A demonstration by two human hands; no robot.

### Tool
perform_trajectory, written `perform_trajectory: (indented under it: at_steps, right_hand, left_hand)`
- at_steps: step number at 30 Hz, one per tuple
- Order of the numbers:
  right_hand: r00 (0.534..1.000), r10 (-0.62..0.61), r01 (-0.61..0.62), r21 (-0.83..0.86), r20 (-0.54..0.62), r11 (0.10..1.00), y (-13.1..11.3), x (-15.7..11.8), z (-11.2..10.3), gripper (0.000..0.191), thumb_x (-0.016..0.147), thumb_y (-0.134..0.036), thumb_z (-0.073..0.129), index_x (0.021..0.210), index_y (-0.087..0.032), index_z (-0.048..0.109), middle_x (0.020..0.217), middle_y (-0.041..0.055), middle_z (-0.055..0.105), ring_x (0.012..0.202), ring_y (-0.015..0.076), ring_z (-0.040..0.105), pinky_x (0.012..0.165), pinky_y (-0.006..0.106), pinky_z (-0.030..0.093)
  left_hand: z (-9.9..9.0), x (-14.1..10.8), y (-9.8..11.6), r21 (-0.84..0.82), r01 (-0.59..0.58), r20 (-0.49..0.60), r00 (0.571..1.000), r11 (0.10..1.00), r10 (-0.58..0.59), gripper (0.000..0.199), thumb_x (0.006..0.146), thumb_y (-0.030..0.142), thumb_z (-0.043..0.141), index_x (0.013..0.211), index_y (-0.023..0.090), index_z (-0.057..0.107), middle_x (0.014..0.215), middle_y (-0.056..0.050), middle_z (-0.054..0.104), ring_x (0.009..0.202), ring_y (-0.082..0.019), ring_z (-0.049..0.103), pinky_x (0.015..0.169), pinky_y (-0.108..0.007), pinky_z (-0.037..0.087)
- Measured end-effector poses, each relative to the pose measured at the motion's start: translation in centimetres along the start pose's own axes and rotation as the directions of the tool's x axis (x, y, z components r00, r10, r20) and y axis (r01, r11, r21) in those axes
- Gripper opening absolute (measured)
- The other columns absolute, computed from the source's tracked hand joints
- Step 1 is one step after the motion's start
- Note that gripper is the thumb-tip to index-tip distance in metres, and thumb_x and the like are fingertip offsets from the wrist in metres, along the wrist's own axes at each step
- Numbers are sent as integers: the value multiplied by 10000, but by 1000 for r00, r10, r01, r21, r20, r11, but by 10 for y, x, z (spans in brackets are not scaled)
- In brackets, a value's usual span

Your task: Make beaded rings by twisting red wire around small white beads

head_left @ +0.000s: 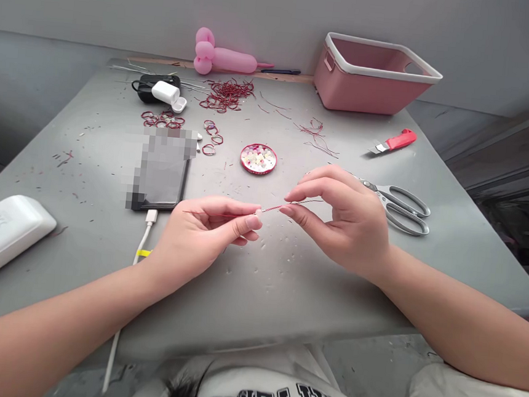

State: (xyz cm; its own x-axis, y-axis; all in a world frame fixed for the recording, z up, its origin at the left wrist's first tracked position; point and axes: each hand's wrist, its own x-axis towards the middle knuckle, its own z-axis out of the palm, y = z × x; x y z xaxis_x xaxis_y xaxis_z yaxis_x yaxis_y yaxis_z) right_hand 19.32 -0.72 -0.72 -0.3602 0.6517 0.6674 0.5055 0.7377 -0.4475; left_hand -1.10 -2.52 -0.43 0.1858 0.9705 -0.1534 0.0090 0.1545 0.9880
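Near, above the desk (283, 305): pale bead (258, 213) pinched by left hand (187, 235), best kept steady; red cord (273, 208) best kept straight at right hand (350, 224), grip narrow, closure indeterminable. Beyond: round bead dish (257, 172).

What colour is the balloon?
Pink, seen best in the head view.

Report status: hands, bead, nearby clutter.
Left hand pinching bead. Right hand at red cord, grip unclear. Nearest clutter: scissors, partly behind right hand.
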Motion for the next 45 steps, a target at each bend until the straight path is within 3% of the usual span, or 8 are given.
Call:
perform_trajectory:
  at_steps: [10,17,24,31,36,38,43,45]
  right_hand:
    - [959,-254,184,-403,-128,896,-1,-3,2,147,800,-169,712,790,-274,610,699,28,590,675,183,494,598,337,441]
    - [928,-362,280,-469,-92,838,-5,-3,3,192,761,-115,736,784,-217,575,580,-7,571,570,144,454,524,291,419]
    - [948,-312,267,-381,-61,885,-9,-5,5,146,770,-94,704,814,-202,616,644,12,676,598,163,519,553,317,460]
    - [997,-47,49,-43,61,998,-20,-11,12,183,846,-28,595,948,-167,658,801,18,742,590,108,557,605,274,508]
    - [985,-164,149,-216,-52,965,-17,-7,1,157,821,-56,641,898,-188,677,740,47,693,620,144,566,578,305,472]
    - [983,-149,114,-286,-104,951,-14,-2,-7,132,812,-103,679,885,-213,687,770,56,682,685,169,575,633,333,487]
    - [994,-67,74,-75,91,994,-8,4,-15,88,827,-126,680,860,-206,666,755,20,700,698,148,588,656,309,506]
    - [991,-72,76,-29,108,997,-8,4,-14,114,827,-79,652,814,-193,649,705,5,680,659,131,563,643,301,488]
  left_hand:
    - [1,0,-1,25,43,14,999,999,-44,127,687,302,812,753,219,742,711,-13,760,667,-177,727,681,-290,620]
    - [3,-3,3,-47,85,-19,996,995,-86,124,714,332,793,754,221,755,718,-5,756,684,-143,715,694,-239,600]
    - [5,-3,-1,-153,101,5,995,983,-101,107,712,313,800,743,222,754,716,6,756,681,-128,713,709,-234,593]
    - [5,-3,-6,-229,122,14,992,966,-122,111,714,315,803,764,227,757,762,7,771,731,-116,718,732,-211,586]
    - [4,-3,-5,-230,143,5,989,963,-145,109,724,303,797,760,211,750,732,12,767,705,-107,718,703,-193,591]
    - [4,-3,-4,-232,149,17,989,961,-149,98,726,289,797,744,207,745,720,20,765,679,-101,715,682,-184,593]
    - [3,-3,-4,-257,170,82,985,951,-154,75,737,258,789,744,203,738,722,24,772,670,-101,724,688,-187,602]
    - [4,-3,-4,-260,180,88,983,949,-163,81,731,244,794,758,197,734,729,20,776,680,-103,730,694,-181,601]
